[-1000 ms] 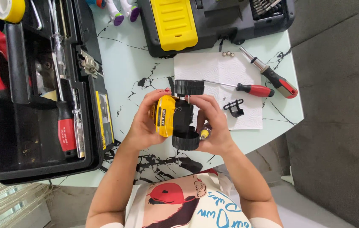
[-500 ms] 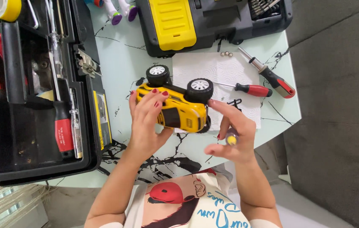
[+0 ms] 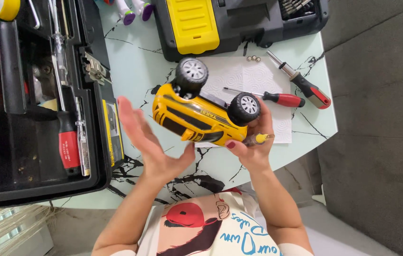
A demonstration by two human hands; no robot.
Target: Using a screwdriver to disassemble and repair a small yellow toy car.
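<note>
Toy car [image 3: 197, 116]: yellow with black stripes and black wheels, tipped on its side, wheels pointing toward the far edge of the table [image 3: 140, 66]. I see it held up over the middle of the table, above the near edge of a white paper towel [image 3: 244, 78].
Right hand [image 3: 253, 142]: I see it closed around the car's right end, thumb with a dark red nail under the body, fingers behind the wheel there. The same hand also pinches a small yellow-handled tool [image 3: 259, 138] against the car.
Left hand [image 3: 152, 142]: open, palm up and fingers spread, just beside the car's left end and slightly nearer me. Its thumb tip sits close under the car's body; I cannot tell if it touches.
Car relative to hands: between the two, carried by the right one alone as far as I can see.
Paper towel: holds a red-handled screwdriver [image 3: 277, 98] just beyond the right hand, and three small metal bits [image 3: 253, 58] near its far edge.
Second screwdriver [image 3: 305, 85]: red and black handle, lying at the table's right edge.
Black toolbox [image 3: 35, 104]: open, along the table's left edge, well apart from the car.
Yellow and black tool case [image 3: 220, 23]: at the far edge.
</note>
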